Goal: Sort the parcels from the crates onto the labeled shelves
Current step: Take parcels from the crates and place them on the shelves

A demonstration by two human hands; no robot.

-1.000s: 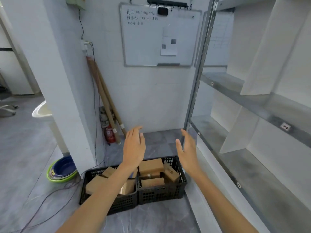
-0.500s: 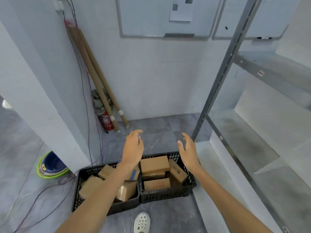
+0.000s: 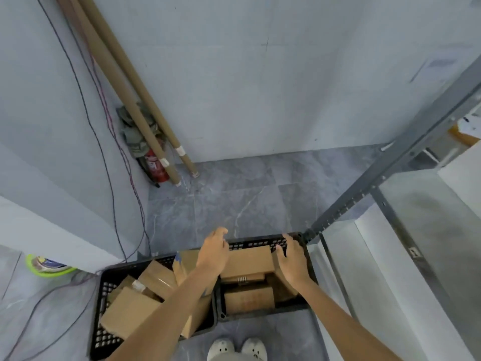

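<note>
Two black plastic crates stand side by side on the grey floor, the left crate and the right crate, both holding several brown cardboard parcels. A flat parcel lies on top in the right crate. My left hand hovers at its left end and my right hand at its right end, fingers loosely spread; neither grips it. The grey metal shelf stands to the right, its lowest board bare.
Cardboard tubes lean in the left corner above a red fire extinguisher. Cables trail down the pillar and across the floor. A green and blue basin sits left. My white shoes stand just behind the crates.
The view has tilted down toward the crates. Both hands have dropped from above the crates to either end of the top parcel in the right crate.
</note>
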